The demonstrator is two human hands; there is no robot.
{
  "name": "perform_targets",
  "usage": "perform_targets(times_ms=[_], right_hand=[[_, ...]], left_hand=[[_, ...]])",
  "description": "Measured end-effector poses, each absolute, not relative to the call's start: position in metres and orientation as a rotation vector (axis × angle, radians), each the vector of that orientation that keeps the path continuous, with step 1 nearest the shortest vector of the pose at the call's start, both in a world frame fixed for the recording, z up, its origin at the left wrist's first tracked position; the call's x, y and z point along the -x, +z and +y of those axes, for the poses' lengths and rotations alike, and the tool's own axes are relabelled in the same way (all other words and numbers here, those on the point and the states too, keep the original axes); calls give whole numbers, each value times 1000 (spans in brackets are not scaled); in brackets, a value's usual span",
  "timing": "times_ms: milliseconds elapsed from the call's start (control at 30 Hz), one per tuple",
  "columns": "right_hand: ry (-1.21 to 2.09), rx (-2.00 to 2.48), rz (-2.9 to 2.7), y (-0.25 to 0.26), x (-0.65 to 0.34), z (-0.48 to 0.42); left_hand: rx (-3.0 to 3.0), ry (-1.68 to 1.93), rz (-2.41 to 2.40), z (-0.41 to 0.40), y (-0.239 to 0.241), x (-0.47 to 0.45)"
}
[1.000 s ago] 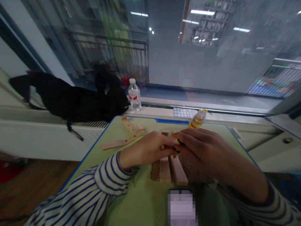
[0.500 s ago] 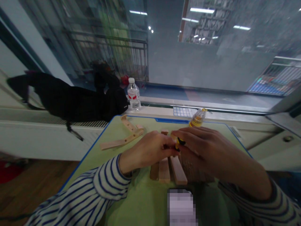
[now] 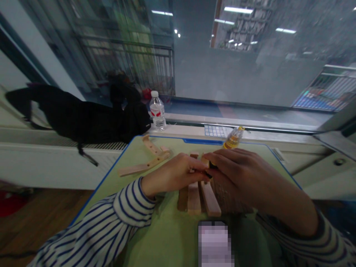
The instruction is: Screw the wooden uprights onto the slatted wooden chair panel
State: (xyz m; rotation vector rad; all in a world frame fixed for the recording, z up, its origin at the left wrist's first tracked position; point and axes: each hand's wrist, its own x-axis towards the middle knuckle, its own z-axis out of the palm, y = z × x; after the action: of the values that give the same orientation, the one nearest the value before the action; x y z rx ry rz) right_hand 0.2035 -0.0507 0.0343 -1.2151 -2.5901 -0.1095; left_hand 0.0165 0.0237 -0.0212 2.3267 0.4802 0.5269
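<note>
My left hand point(image 3: 178, 172) reaches in from the left, its thumb and fingers pinched at a small black-and-yellow tool point(image 3: 213, 165). From the other side, my right hand point(image 3: 247, 176) curls over the same tool and hides most of it, so its kind does not show. Under the hands lie a pale wooden strip point(image 3: 194, 202) and a second wooden strip point(image 3: 210, 202), side by side on a dark brown board point(image 3: 229, 198). Their far ends poke out beyond my fingers. Left of my left hand, a joined wooden piece with holes point(image 3: 139, 169) rests on the table.
A green table point(image 3: 164, 230) with a blue edge carries the work. A pixelated phone-like object point(image 3: 214, 243) is at its near side. Behind are a yellow-capped bottle point(image 3: 233, 138), a water bottle point(image 3: 157, 111) on the sill and a black bag point(image 3: 91, 120).
My fingers have shifted slightly around the tool, and less of its yellow shows. The view has moved a little; the wooden pieces lie as before.
</note>
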Motion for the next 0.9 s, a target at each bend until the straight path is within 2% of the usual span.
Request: perform_targets(times_ms=[233,667,900], right_hand=[[-139,1226,-2613,33,-202,-52],[-123,1191,-2577,34,-203,-50],[30,1203,-2590,38,-204,-52]], left_hand=[[-2319,517,454,25,-19,-16],[-2428,502,752,14,-14,-20],[-2417,535,675,16,-16,-18]])
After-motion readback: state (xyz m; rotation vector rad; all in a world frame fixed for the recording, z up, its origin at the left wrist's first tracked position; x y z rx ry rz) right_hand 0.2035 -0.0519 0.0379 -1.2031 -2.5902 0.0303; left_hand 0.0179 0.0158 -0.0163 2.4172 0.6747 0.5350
